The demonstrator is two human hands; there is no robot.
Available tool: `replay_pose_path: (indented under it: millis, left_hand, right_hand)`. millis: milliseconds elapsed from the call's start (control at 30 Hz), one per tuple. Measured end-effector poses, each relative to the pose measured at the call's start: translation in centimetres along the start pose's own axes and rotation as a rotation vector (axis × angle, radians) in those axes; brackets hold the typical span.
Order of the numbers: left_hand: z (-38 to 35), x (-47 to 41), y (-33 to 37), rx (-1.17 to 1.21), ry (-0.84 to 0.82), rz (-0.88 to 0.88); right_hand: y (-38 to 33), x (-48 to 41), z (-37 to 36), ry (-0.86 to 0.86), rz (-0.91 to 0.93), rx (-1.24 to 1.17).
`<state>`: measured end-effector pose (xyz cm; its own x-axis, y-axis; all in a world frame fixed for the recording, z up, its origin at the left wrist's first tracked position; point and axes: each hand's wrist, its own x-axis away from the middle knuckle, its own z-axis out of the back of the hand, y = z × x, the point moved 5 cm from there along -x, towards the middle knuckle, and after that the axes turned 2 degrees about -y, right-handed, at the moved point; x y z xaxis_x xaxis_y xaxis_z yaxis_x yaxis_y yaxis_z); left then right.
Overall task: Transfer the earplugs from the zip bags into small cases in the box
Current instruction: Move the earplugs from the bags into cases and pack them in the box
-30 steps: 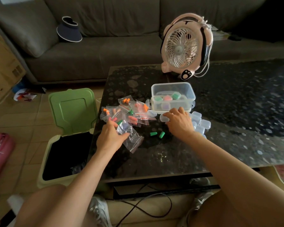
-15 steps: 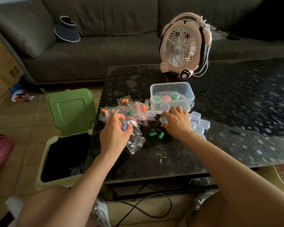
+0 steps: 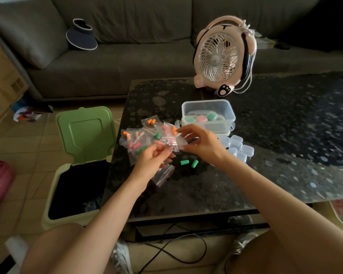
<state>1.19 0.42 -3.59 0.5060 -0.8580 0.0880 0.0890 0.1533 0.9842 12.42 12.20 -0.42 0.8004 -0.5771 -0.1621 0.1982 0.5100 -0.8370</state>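
Observation:
On the dark speckled table [image 3: 285, 155], my left hand [image 3: 152, 161] grips a clear zip bag [image 3: 169, 142] with a red seal strip, raised just above the surface. My right hand [image 3: 203, 144] meets it from the right and pinches the bag's top edge between thumb and fingers. A pile of zip bags [image 3: 139, 139] with orange, pink and green earplugs lies to the left. Two loose green earplugs [image 3: 188, 162] lie below my hands. The clear box [image 3: 208, 107] behind holds small cases with coloured earplugs. Several empty small cases [image 3: 240, 147] sit right of my right hand.
A pink desk fan [image 3: 224, 56] stands behind the box. A bin with its green lid [image 3: 83, 135] open stands at the table's left edge. An emptied bag [image 3: 163, 175] lies under my left wrist. A grey sofa [image 3: 127, 62] with a visor hat [image 3: 81, 36] runs along the back.
My left hand lifted a bag off the pile and carried it right. My right hand left the small cases and came over to take the bag's top edge.

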Motion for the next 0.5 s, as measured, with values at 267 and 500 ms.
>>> replay_pose_path:
  millis: [267, 500]
  left_hand:
    - [-1.0, 0.1, -1.1, 0.531, -0.146, 0.294]
    - [-0.6, -0.2, -1.0, 0.334, -0.091, 0.183]
  right_hand:
    - [-2.1, 1.3, -2.3, -0.061, 0.230, 0.048]
    - [-1.4, 1.1, -3.2, -0.109, 0.233, 0.175]
